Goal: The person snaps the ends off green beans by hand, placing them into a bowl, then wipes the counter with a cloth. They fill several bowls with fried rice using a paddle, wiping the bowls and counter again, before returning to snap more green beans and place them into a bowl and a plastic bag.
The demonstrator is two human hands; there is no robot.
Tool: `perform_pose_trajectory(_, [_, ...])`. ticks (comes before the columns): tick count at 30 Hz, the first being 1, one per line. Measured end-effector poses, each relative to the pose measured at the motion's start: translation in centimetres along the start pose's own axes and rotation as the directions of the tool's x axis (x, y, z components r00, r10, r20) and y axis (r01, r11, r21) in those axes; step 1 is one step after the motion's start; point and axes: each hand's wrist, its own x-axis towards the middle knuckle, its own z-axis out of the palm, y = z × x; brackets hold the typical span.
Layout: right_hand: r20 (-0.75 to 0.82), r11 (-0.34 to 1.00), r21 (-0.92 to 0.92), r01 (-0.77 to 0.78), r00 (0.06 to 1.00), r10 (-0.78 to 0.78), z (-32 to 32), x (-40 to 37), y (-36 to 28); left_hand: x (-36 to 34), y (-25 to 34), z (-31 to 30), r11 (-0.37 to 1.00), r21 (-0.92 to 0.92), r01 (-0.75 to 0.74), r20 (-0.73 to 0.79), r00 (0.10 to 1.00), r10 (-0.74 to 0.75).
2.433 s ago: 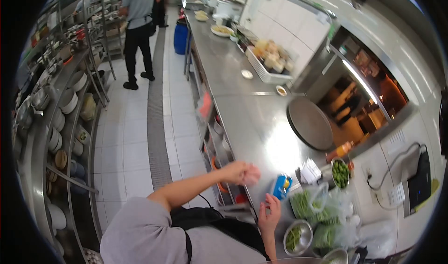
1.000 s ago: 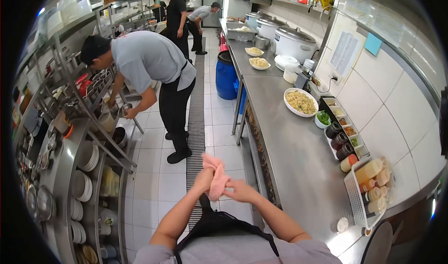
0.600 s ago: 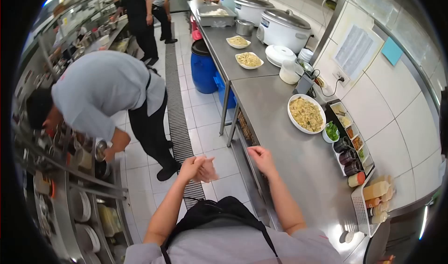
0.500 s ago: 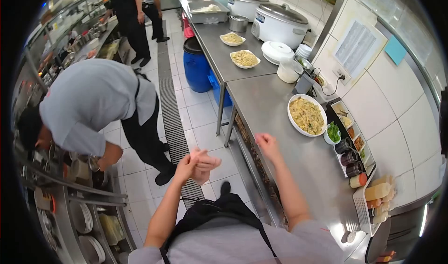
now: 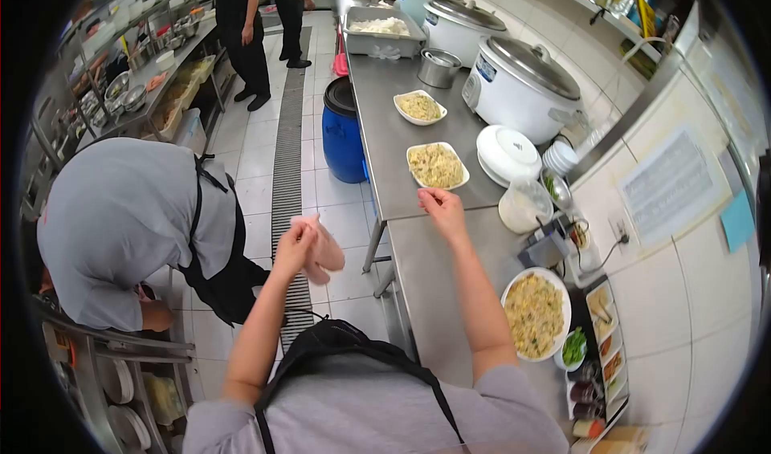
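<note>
My left hand [image 5: 295, 244] is closed on a limp pale pink cloth-like thing [image 5: 324, 253], which hangs over the tiled floor. Ahead and to the right, my right hand [image 5: 442, 207] has its fingers pinched together at the near rim of a white bowl of noodle-like food [image 5: 436, 166]; whether it grips anything is too small to tell. A second white bowl of similar food [image 5: 419, 107] stands farther back on the steel table [image 5: 377, 133]. Closer to me on the right is a large round bowl of food [image 5: 536, 313], with a small bowl of chopped greens [image 5: 573, 347] beside it.
A person in a grey shirt [image 5: 136, 221] bends over at the left; two other people stand farther back. White cookers [image 5: 526, 81], stacked white dishes [image 5: 507, 153] and a clear jug [image 5: 525, 205] line the wall side. A blue barrel [image 5: 344, 137] stands beside the table.
My view has shifted forward along the table. My right hand is now at the nearer small bowl. The pink thing stays in my left hand and hangs lower. The grey-shirted person bends farther down.
</note>
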Motion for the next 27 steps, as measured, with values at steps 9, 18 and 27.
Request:
perform_pose_trajectory(9, [-0.122, 0.983, -0.165, 0.075, 0.988, -0.096, -5.4, 13.0, -4.3, 19.7, 4.6, 5.7, 0.990, 0.039, -0.136, 0.083, 0.988, 0.133])
perform_pose_trajectory(18, [-0.016, 0.879, -0.424, 0.220, 0.968, -0.250, 1.2, 38.0, -7.5, 49.1, 1.9, 13.2, 0.529, 0.588, -0.611, 0.173, 0.734, 0.656])
perform_pose_trajectory(27, [0.293, 0.340, -0.812, 0.475, 0.835, -0.465, 10.6, 72.7, 2.3, 58.4, -3.5, 14.4, 0.615, 0.375, -0.694, 0.439, 0.717, 0.541])
